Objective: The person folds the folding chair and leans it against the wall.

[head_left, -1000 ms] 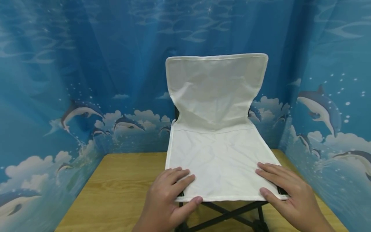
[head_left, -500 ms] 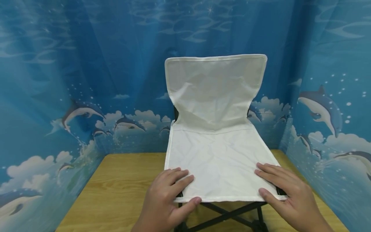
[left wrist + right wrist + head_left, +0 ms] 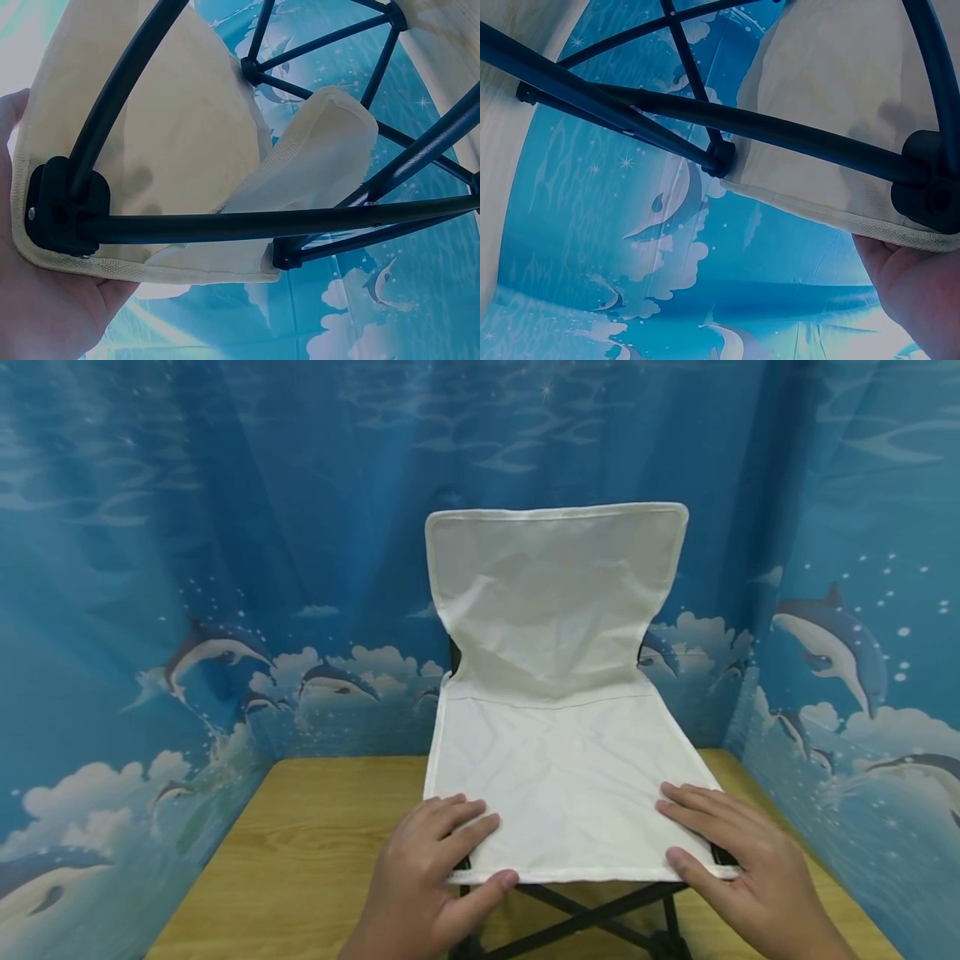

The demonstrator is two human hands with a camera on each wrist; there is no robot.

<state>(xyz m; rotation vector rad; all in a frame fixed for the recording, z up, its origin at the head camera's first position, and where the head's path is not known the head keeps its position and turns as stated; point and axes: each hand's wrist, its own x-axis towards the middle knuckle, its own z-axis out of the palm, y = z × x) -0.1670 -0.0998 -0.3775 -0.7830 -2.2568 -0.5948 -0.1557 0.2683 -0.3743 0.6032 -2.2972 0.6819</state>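
A folding chair point(image 3: 555, 777) with white fabric and a dark tube frame stands upright in the head view, its backrest at the far side. My left hand point(image 3: 427, 877) lies over the seat's near left corner, fingers spread on the fabric and thumb along the front edge. Over the near right corner my right hand point(image 3: 757, 864) rests in much the same way. From below, the left wrist view shows a dark corner joint point(image 3: 67, 210) under the fabric beside the left hand point(image 3: 52, 307). Another corner joint point(image 3: 930, 180) sits near the right hand point(image 3: 922, 292) in the right wrist view.
Beneath the chair is a wood-grain tabletop point(image 3: 300, 852). Blue curtains point(image 3: 337, 527) printed with dolphins and clouds enclose the back and both sides. Crossed leg tubes point(image 3: 585, 917) show below the seat's front edge.
Both hands stay on the seat corners. The chair and hands shift very slightly left in the head view, while the backdrop drifts slightly right.
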